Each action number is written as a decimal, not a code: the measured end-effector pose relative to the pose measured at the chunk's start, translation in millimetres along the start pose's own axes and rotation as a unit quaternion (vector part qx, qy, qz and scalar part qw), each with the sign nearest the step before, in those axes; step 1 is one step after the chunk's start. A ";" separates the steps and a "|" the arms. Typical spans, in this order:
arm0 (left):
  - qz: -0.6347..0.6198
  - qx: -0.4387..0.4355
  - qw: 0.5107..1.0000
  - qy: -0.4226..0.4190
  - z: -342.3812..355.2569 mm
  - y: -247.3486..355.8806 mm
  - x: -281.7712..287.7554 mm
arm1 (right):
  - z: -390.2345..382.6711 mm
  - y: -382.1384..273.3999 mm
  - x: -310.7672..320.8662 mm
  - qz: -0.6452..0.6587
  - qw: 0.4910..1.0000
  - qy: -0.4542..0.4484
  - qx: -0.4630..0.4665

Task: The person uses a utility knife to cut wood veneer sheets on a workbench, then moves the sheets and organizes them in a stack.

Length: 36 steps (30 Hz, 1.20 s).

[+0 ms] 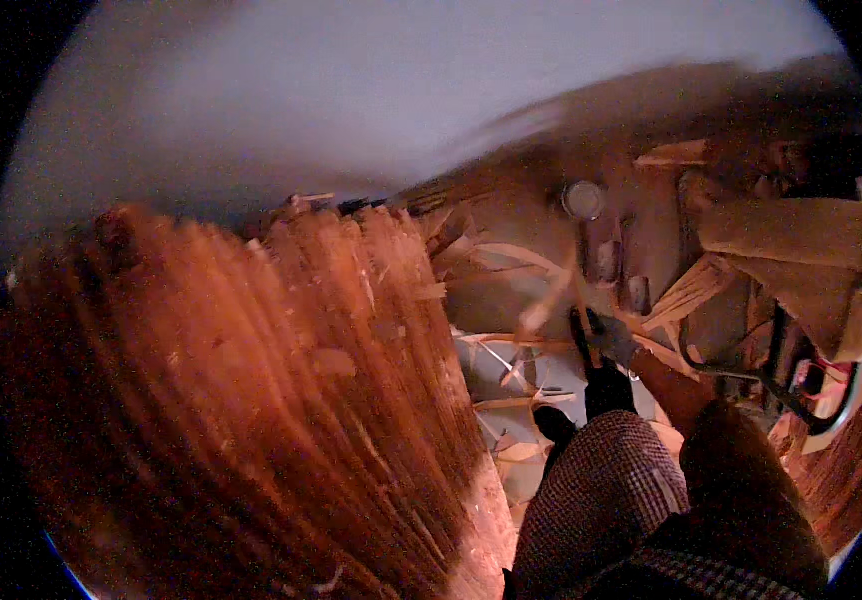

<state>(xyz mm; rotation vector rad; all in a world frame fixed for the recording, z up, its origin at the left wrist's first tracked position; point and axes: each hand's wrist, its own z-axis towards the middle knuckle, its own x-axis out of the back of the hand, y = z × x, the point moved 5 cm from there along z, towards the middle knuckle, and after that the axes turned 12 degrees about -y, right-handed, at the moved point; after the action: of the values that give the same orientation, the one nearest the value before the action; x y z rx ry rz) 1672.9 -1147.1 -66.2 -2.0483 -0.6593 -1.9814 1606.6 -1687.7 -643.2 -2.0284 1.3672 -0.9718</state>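
Note:
My right hand (607, 338), in a grey glove with dark fingertips, reaches forward and down from a dark sleeve. Its fingers look closed around something narrow. A thin light-brown strip (579, 285) rises from the fingers, but blur hides whether they grip it. Just past the hand stand small dark blocky parts (607, 260) and a round grey disc (583, 201). Pale, curled wood strips (511, 345) lie around and below the hand. No part of my left hand shows.
A large reddish-brown wooden mass (251, 400) with rough, ribbed sides fills the left. On the right are a bent dark metal bar (751, 375) and a wide tan sheet (791, 235). My dark shoe (555, 424) is among scattered strips on the floor.

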 end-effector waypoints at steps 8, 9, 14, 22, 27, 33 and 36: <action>0.053 -0.121 0.980 0.151 -24.8 -3.6 92.2 | -149.6 -94.0 64.7 -0.549 0.758 -0.351 -0.026; 0.049 -0.135 0.976 0.165 -22.2 0.9 88.6 | -157.2 -114.6 78.9 -0.523 0.781 -0.338 -0.047; -0.441 0.005 0.895 0.063 -4.3 68.8 77.4 | -191.7 -197.4 155.5 0.043 0.971 -0.235 0.012; -0.684 -0.057 0.720 0.100 -12.3 112.1 160.6 | -301.0 -586.0 171.6 0.270 0.915 -0.191 0.232; -0.682 -0.146 0.714 0.069 1.9 97.8 217.9 | -295.5 -692.0 98.0 0.044 0.910 -0.213 0.354; -0.296 -0.342 0.888 -0.086 -1.0 165.6 236.4 | -283.8 -712.0 72.4 0.074 0.876 -0.241 0.412; -0.260 -0.260 0.918 -0.147 -19.5 150.7 240.2 | -309.0 -662.4 133.6 -0.044 0.913 -0.032 0.405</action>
<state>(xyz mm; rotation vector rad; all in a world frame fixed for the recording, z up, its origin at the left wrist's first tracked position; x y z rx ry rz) 1722.7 -1248.0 194.8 -2.7591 -0.8857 -2.3484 1773.0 -1573.6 71.9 -1.4607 0.6510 -1.2326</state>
